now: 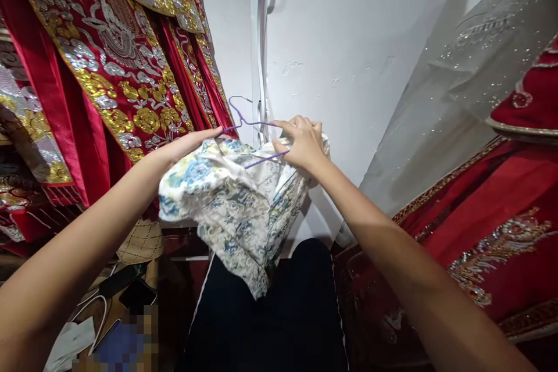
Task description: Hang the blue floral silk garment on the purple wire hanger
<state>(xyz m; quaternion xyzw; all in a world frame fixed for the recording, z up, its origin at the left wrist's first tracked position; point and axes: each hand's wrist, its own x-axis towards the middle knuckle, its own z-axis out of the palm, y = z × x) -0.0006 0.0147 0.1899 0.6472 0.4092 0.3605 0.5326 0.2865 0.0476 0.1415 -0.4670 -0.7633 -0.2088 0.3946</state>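
Observation:
A floral garment [235,209], white with blue and yellow flowers, hangs crumpled in front of me above my lap. A purple wire hanger [242,121] is partly inside it, its hook pointing up and a bar showing at the neckline. On the right, my right hand [303,142] is closed around the hanger's arm and the garment's shoulder. My left hand [204,142] is at the other shoulder, mostly hidden by the cloth; its thumb lies along the hanger's left arm.
Red garments with gold and silver embroidery [143,87] hang at left. A sheer sparkly fabric [453,64] and a red beaded garment [492,226] are at right. A white wall [340,29] stands ahead. At lower left are a woven bag [142,241] and a phone [137,295].

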